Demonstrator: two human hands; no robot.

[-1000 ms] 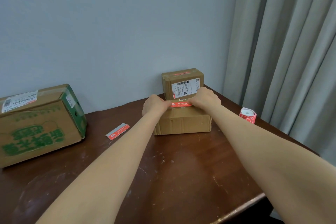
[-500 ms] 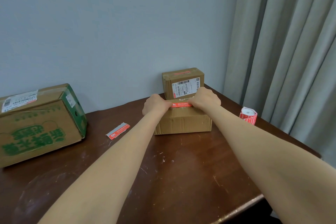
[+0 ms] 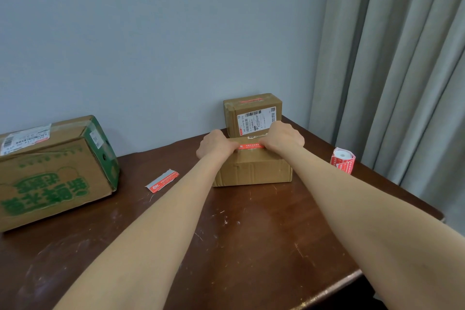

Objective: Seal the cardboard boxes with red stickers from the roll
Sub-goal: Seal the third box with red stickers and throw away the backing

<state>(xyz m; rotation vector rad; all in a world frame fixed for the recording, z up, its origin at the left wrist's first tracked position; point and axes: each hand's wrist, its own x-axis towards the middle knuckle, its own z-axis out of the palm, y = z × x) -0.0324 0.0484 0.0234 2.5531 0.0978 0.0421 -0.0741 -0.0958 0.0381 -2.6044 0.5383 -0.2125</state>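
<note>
A low plain cardboard box (image 3: 253, 171) lies near the back of the brown table (image 3: 226, 246). A red sticker (image 3: 249, 146) stretches across its top. My left hand (image 3: 215, 143) pinches the sticker's left end and my right hand (image 3: 283, 136) pinches its right end, both with fingers curled over the box top. A taller box (image 3: 253, 113) with a shipping label and a red sticker on top stands behind. The sticker roll (image 3: 342, 160) stands upright at the table's right side.
A large box with green print (image 3: 52, 171) sits at the left. A loose sticker strip (image 3: 162, 181) lies on the table between it and my left arm. A wall is behind the boxes and grey curtains (image 3: 392, 70) hang at the right.
Both hands have stayed at the ends of the red sticker on the low box. Nothing else has visibly moved.
</note>
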